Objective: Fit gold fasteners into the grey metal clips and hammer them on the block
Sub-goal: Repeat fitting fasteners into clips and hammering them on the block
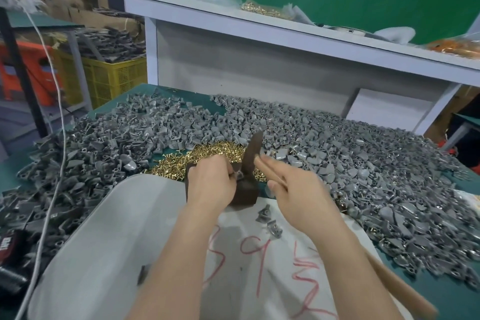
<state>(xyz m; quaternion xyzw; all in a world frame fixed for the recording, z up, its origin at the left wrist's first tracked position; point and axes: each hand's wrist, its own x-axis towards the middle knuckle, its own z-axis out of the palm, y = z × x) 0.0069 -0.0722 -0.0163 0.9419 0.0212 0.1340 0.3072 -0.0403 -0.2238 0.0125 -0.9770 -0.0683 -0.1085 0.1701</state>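
Observation:
My left hand pinches a grey metal clip on top of the dark metal block. My right hand grips the wooden handle of a hammer, whose dark head stands blurred just above and behind the block. A heap of gold fasteners lies right behind the block. Grey clips cover the green table on all sides. Two finished clips lie on the white bag in front of the block.
A white bag with red writing spreads under my forearms. A white cable hangs at the left. A white shelf above the table bears bagged fasteners. A yellow crate of parts stands at far left.

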